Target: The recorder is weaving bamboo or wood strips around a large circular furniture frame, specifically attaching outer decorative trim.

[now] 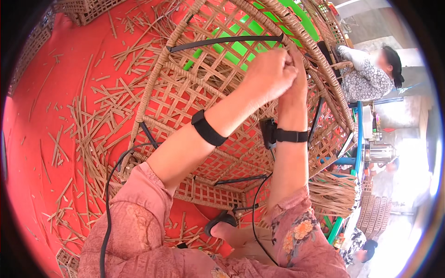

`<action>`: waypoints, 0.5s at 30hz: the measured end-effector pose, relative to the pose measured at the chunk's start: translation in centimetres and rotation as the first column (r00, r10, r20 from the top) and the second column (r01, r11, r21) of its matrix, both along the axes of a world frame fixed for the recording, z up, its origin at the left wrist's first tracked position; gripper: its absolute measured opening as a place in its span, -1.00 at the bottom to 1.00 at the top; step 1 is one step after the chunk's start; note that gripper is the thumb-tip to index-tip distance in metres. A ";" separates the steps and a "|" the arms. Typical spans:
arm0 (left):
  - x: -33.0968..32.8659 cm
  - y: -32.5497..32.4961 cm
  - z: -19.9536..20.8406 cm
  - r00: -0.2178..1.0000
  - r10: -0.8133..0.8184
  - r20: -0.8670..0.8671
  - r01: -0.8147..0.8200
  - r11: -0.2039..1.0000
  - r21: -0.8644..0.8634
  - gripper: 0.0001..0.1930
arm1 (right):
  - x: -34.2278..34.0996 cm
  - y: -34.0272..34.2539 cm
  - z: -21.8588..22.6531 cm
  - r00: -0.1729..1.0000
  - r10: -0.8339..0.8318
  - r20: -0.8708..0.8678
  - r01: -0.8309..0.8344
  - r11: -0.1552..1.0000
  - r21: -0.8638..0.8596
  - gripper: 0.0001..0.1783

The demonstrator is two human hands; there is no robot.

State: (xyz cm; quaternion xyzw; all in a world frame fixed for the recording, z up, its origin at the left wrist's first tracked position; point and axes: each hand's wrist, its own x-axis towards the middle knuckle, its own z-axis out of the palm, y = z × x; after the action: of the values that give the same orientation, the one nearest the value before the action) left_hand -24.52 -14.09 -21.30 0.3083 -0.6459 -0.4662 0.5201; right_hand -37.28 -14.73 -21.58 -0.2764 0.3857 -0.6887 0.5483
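My left hand point(269, 74) and right hand point(294, 76) pinched shut together at the woven chair frame's point(204, 106) top rim — maybe on a strip, hidden between my fingers. Cut strips point(88, 125) littered the red floor point(41, 153) left.

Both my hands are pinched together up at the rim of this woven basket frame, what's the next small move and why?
Probably pull the strand snug against the wrapped rim. The left hand and right hand meet there, beside the black bar, so the work seems to be at that spot; the strand itself is hidden.
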 end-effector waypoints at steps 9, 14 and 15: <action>7.1 7.0 4.0 0.848 -0.266 0.459 0.428 0.854 -0.295 -0.58 | 1.1 0.5 2.6 0.751 -0.115 -0.651 0.243 0.964 0.111 -0.73; 10.5 9.2 7.5 0.861 -0.373 0.345 0.502 0.726 -0.470 -0.76 | -0.8 0.6 2.2 0.537 -0.122 -0.835 0.314 0.947 0.064 -0.55; 11.4 9.1 7.7 0.794 -0.458 0.401 0.602 0.683 -0.414 -0.77 | -0.5 0.2 1.3 0.565 -0.118 -0.817 0.294 0.954 0.065 -0.53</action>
State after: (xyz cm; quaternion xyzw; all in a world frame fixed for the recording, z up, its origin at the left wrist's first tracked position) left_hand -13.08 -4.94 -13.55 0.0124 -0.8719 -0.3588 0.3330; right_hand -37.83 -14.50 -20.27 -0.4556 0.6858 -0.5075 0.2541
